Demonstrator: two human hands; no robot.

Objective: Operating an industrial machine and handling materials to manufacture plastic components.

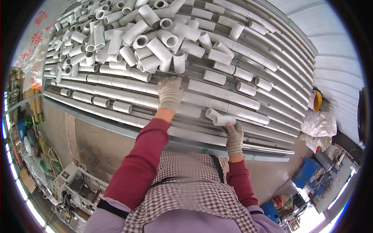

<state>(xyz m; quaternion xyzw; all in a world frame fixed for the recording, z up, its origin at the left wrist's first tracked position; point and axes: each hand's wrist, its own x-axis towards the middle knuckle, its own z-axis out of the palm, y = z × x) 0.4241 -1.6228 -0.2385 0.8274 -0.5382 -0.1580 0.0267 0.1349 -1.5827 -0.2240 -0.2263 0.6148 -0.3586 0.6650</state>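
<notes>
My left hand [170, 93], in a striped knit glove, reaches over the rows of grey tubes lying in the rack. Its fingers are curled downward beside a tube row [136, 98]; their tips are hidden, so what they hold, if anything, does not show. Nearer the front edge, my right hand [234, 140], gloved the same way, is closed on a short grey tube [224, 120]. Another short tube [211, 113] lies against that one's left end. A blurred tube [189, 111] sits in a channel between my hands.
A big heap of loose grey tubes [116, 40] covers the rack's far left. Metal channels [287, 83] run across the rack to its right end. The front rail [97, 123] passes before me. A machine with a control box [66, 176] stands at the lower left.
</notes>
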